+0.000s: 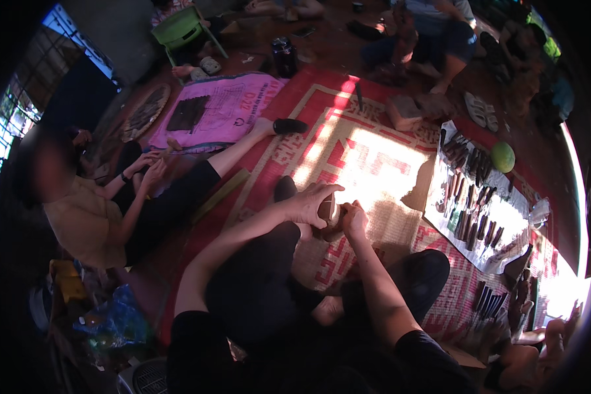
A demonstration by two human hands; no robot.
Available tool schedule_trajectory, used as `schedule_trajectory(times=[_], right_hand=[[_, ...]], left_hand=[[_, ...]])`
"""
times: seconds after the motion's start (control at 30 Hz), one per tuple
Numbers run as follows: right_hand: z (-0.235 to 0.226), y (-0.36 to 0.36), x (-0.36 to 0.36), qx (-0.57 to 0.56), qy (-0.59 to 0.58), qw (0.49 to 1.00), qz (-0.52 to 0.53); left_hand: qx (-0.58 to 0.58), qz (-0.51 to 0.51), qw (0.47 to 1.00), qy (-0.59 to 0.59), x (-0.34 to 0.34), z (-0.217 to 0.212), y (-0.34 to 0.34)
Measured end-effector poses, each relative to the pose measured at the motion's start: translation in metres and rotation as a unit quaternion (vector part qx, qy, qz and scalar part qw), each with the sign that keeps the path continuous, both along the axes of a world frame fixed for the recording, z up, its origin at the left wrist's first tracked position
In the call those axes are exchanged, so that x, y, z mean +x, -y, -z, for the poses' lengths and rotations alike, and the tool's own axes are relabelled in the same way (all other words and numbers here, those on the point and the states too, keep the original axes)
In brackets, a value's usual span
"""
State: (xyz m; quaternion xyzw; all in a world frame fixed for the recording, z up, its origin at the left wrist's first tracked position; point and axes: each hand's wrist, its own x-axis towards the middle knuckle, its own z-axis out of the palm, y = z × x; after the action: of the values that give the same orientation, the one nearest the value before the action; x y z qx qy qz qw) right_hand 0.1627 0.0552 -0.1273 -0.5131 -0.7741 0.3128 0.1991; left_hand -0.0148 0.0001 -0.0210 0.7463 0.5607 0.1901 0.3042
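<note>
My left hand [310,203] is wrapped round a brown, rounded piece [328,207] that looks like wood and has a pale, sunlit side. It holds the piece above the mat, between my bent knees. Close against the piece's right side, my right hand [354,220] is closed, with its fingers curled together. Whatever lies in those fingers is too small and too washed out by glare to name. Below both hands, the lower part of the piece [333,232] is in shadow.
A red and cream patterned mat [276,172] lies under me. To the right, several dark wooden pieces rest on a pale sheet [433,203], beside a green round fruit [503,157]. Slim tools [490,301] lie nearer. A seated person [88,220] works at left, near a pink sack [236,108].
</note>
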Motion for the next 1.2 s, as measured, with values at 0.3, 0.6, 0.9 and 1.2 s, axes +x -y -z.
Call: schedule_trajectory(times=[0.3, 0.6, 0.9, 1.2], right_hand=[[-0.012, 0.034, 0.019, 0.034, -0.041, 0.998, 0.017], [-0.003, 0.006, 0.000, 0.040, -0.013, 0.999, -0.005], [-0.006, 0.012, 0.003, 0.050, -0.001, 0.999, -0.001], [-0.015, 0.033, 0.018, 0.019, -0.057, 0.998, 0.023]], left_hand=[[-0.008, -0.007, 1.000, 0.006, -0.004, 0.005, 0.003], [-0.005, -0.006, 1.000, 0.004, -0.003, 0.003, 0.001], [0.003, -0.008, 1.000, 0.005, -0.005, 0.006, 0.002], [-0.016, -0.014, 1.000, 0.004, -0.002, 0.000, 0.004]])
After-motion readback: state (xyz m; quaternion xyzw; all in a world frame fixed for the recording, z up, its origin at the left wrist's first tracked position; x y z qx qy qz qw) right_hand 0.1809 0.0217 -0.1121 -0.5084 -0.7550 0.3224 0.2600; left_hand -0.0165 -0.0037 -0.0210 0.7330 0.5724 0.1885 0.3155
